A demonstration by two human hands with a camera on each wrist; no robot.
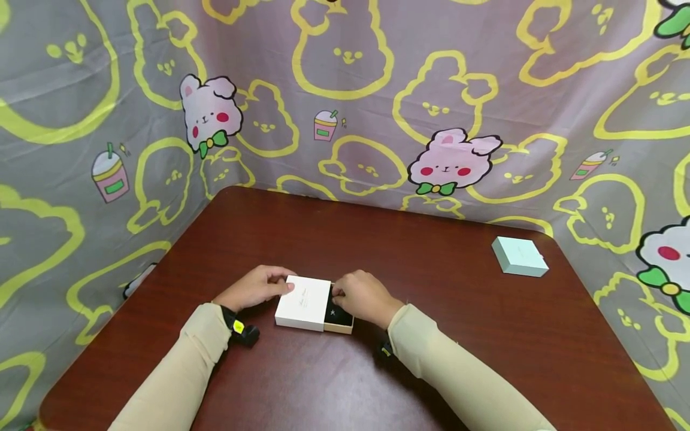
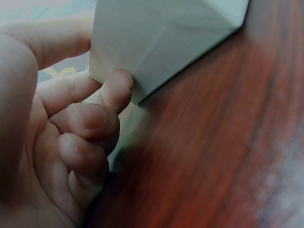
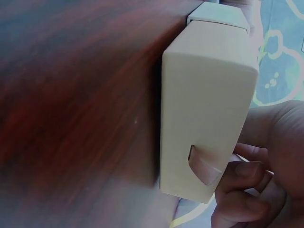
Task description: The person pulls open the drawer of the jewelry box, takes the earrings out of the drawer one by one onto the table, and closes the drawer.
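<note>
A white sliding gift box (image 1: 304, 302) lies on the table, its sleeve printed with small script. Its drawer (image 1: 338, 328) is partly pulled out to the right, showing a black insert (image 1: 342, 318) with a small silvery star-shaped piece (image 1: 332, 312). My left hand (image 1: 259, 288) holds the sleeve by its far left corner, thumb on top. The left wrist view shows fingertips (image 2: 118, 88) against the sleeve's side. Over the open drawer, my right hand (image 1: 363, 296) has its fingers bent down at the insert; whether they pinch anything is hidden. A ribbon tab (image 3: 204, 166) sticks out of the drawer's end.
A pale mint-green box (image 1: 520, 257) sits near the table's far right corner. The brown wooden table (image 1: 334, 239) has a patterned cloth (image 1: 345, 161) hanging behind it and along both sides. Each wrist wears a black strap with a camera (image 1: 245, 334).
</note>
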